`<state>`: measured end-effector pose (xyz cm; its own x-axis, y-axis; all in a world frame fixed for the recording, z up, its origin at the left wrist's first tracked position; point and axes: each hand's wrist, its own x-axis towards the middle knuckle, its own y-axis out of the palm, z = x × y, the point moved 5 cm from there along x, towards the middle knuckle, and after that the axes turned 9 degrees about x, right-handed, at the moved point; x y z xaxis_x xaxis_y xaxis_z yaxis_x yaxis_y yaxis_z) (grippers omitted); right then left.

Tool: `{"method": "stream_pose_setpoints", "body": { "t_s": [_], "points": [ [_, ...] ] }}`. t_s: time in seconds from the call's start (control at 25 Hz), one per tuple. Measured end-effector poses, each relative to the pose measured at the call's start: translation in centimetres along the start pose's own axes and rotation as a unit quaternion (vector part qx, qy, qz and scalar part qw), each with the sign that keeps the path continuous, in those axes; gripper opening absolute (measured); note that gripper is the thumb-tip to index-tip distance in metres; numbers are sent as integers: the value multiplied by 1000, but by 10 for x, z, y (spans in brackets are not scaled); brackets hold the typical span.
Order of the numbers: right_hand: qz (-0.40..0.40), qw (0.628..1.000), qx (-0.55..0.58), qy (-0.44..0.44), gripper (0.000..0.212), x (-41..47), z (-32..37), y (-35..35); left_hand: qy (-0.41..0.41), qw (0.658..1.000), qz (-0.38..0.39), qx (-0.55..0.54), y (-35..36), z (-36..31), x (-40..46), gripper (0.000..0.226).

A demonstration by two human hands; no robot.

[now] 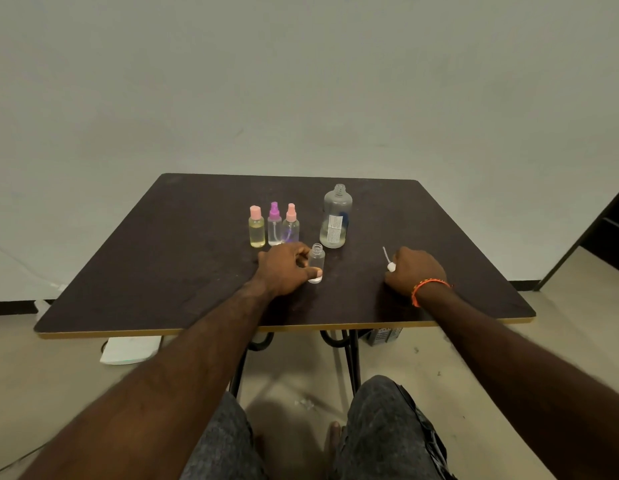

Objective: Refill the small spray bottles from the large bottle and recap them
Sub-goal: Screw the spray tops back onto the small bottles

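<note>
An uncapped small clear bottle (316, 261) stands upright near the middle of the dark table (162, 258). My left hand (284, 270) grips it from the left, thumb across its base. My right hand (417, 270) rests on the table to the right and holds a white spray cap (390, 265) whose thin tube points up and away. Behind, the large clear bottle (337, 216) stands open with a little liquid at the bottom. Three capped small bottles stand in a row: a yellowish one with a pink cap (256, 227), a purple-capped one (274, 225), a pink-capped one (290, 225).
A plain wall stands right behind the table. White flat objects (130, 349) lie on the floor under the left front edge, a grey box (384, 336) under the right. A dark frame (595, 233) leans at the far right. My knees are below the front edge.
</note>
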<state>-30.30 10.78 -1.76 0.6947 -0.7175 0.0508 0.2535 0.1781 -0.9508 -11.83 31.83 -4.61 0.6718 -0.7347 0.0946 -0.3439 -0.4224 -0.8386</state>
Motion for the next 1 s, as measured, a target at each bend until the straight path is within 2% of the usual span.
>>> {"method": "stream_pose_setpoints", "body": {
  "t_s": [0.12, 0.24, 0.36, 0.52, 0.72, 1.0],
  "points": [
    [-17, 1000, 8, -1, 30, -2, 9, 5, -6, 1000, 4, -6, 0, 0, -2, 33],
    [-62, 995, 61, -45, 28, -7, 32, -12, -3, 1000, 1, -12, 0, 1, -3, 32],
    [-120, 976, 153, -96, 14, -13, 71, -55, -11, 1000, 0, -14, 0, 2, -3, 33],
    [-88, 957, 228, -158, 15, -23, 125, -99, -18, 1000, -2, -22, 0, 2, -4, 35],
    [-79, 938, 275, -195, 13, -28, 152, -99, -21, 1000, -3, -21, 0, 2, -4, 32],
    [-33, 960, 210, -184, 14, -16, 148, -53, -9, 1000, -18, -23, 0, 3, -6, 33]
  ]
}}
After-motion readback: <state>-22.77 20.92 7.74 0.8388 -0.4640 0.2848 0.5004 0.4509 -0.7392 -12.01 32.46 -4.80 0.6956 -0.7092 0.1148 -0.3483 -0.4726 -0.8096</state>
